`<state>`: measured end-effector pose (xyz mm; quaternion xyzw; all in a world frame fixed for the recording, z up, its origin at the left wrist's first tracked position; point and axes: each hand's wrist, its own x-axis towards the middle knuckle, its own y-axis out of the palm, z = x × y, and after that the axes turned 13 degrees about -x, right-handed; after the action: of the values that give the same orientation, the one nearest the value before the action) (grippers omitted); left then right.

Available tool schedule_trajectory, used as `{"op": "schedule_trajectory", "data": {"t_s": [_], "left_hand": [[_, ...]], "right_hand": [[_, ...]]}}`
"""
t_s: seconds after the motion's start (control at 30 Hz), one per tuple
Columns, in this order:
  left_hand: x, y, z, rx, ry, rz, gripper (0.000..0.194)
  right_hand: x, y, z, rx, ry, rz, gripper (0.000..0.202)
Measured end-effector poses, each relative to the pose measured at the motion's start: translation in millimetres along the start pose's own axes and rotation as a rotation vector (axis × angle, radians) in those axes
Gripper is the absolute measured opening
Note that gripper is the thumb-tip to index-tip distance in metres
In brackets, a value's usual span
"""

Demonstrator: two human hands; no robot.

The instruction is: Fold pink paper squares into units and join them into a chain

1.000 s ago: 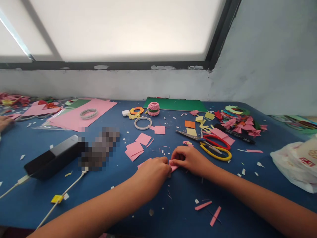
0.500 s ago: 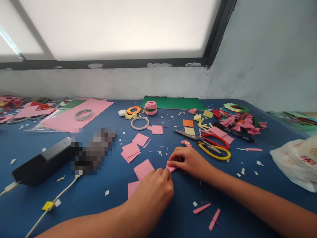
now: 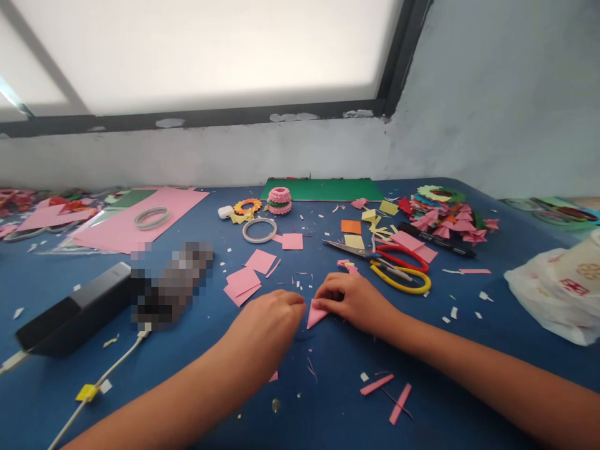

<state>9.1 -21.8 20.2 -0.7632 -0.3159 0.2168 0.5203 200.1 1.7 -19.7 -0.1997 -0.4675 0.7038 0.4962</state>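
A small folded piece of pink paper forms a pointed triangle on the blue table. My right hand pinches its upper end between thumb and finger, pressing it near the tabletop. Just left of the paper and apart from it, my left hand hovers with fingers curled together; the fingertips are hidden, so what is in them, if anything, does not show. Beyond it lie pink paper squares, some overlapping. My left hand and forearm cover other squares, with only a pink corner showing.
Scissors with red and yellow handles lie beyond my right hand, beside a black marker. Tape rolls, a pink-and-green ring stack and pink sheets lie farther back. A black box and white cable are left.
My left hand has come away from the folded paper, moving left and slightly up, over the pink squares. My right hand still pinches the paper, and more of its triangle shows. The view has shifted slightly.
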Motion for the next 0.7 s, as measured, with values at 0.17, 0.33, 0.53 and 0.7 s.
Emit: {"op": "schedule_trajectory", "data": {"t_s": [0.17, 0.33, 0.53, 0.7], "left_hand": [[0.7, 16.8, -17.1, 0.118, 0.133, 0.196, 0.029], [0.4, 17.2, -22.5, 0.184, 0.135, 0.216, 0.031], [-2.1, 16.8, -24.2, 0.25, 0.172, 0.233, 0.041], [-2.8, 19.3, -28.5, 0.292, 0.185, 0.211, 0.044]], "right_hand": [[-0.1, -0.6, 1.1, -0.012, 0.006, 0.009, 0.009], [-2.0, 0.2, -2.6, -0.024, -0.067, 0.008, 0.01], [-17.9, -1.5, -8.8, -0.237, -0.325, -0.036, 0.016], [-34.6, -8.4, -6.6, -0.494, -0.506, -0.071, 0.031]]}}
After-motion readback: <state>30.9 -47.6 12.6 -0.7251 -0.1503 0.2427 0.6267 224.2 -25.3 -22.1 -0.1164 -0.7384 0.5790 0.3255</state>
